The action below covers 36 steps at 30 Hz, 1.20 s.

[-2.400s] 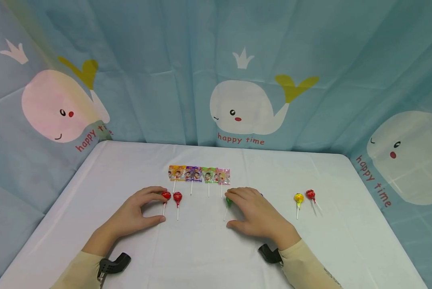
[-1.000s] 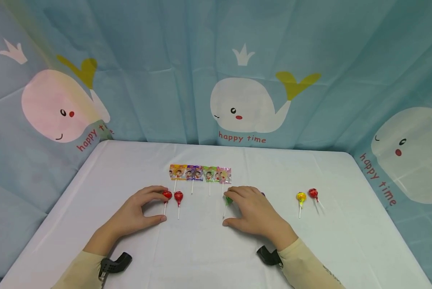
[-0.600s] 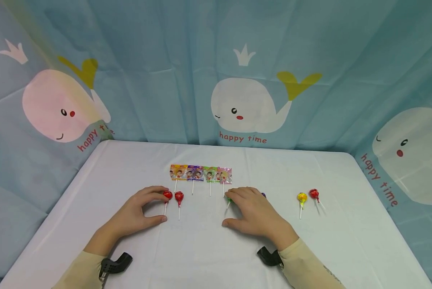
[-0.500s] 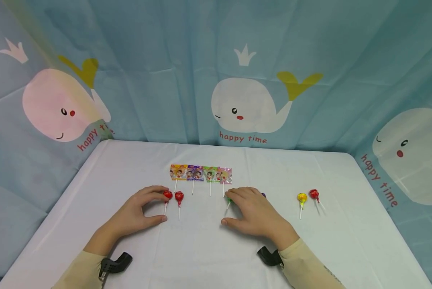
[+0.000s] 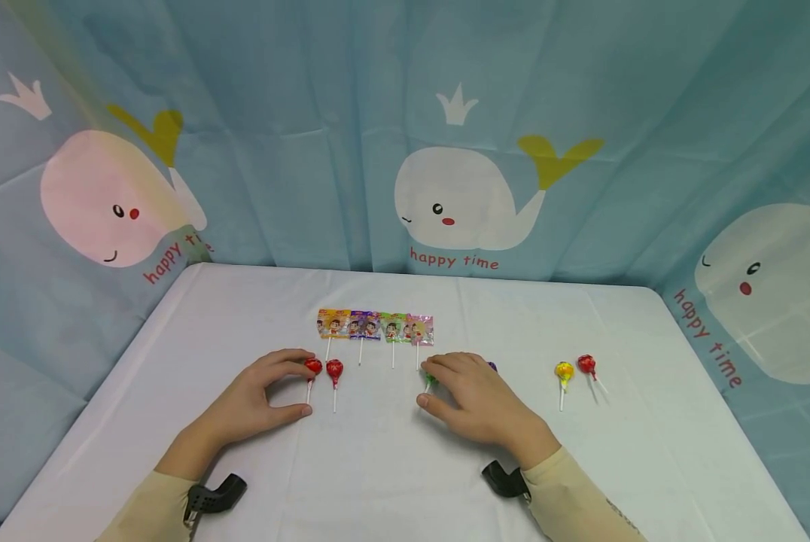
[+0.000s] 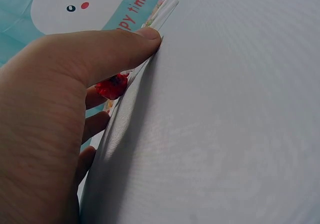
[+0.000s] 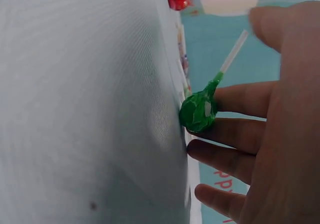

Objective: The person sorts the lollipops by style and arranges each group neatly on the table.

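In the head view my left hand [image 5: 259, 393] rests on the table at a red lollipop [image 5: 313, 366]. Its fingertips touch the candy's head, while the thumb lies near the stick's lower end. A second red lollipop [image 5: 334, 369] lies just right of it. My right hand [image 5: 479, 399] is at a green lollipop [image 7: 199, 111], partly hidden under its fingers in the head view. The right wrist view shows fingertips against the green head and the stick tilted up, with the thumb [image 7: 267, 26] apart from it. A bit of purple [image 5: 492, 366] shows behind the right hand.
Flat-wrapped lollipops lie in a row behind the hands: orange [image 5: 333, 323], purple [image 5: 365, 325], green [image 5: 394, 327] and pink [image 5: 420, 330]. To the right lie a yellow lollipop [image 5: 564, 371] and another red lollipop [image 5: 586, 364]. A white cloth [image 5: 364, 467] covers the table; a whale-print curtain [image 5: 296, 188] hangs behind.
My right thumb has moved up toward the fingers, and the green lollipop's stick has swung so less of it shows. The left hand stays in place.
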Available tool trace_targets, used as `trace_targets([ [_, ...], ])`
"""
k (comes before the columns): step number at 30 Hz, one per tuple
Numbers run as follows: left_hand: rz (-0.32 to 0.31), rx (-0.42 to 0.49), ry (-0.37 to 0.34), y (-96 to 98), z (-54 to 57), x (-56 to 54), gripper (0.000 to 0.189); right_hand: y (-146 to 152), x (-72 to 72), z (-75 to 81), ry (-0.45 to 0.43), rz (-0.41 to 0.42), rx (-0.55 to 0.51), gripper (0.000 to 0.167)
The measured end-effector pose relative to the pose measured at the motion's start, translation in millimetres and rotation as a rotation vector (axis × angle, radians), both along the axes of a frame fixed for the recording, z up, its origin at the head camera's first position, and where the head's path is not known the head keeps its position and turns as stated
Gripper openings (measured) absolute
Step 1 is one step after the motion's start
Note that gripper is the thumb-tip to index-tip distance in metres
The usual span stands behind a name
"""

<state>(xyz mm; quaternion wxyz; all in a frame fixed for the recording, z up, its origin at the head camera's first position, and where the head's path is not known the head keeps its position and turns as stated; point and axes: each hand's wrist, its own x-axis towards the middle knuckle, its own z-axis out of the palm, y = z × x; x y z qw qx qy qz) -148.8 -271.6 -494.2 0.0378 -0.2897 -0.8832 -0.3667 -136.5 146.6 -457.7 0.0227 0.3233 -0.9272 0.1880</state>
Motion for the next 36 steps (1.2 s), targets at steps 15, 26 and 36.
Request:
trace_targets([
  [15,0.009,-0.016,0.008,-1.2,-0.8,1.0,0.052,-0.7,-0.4,-1.0,0.039,0.016,0.014,0.072],
  [26,0.004,-0.008,0.0,0.5,0.7,0.7,0.052,0.2,-1.5,-0.3,0.074,0.028,0.023,0.074],
  [36,0.005,-0.011,0.004,-0.1,0.4,0.2,0.052,-2.1,-3.4,3.9,0.062,0.042,0.02,0.076],
])
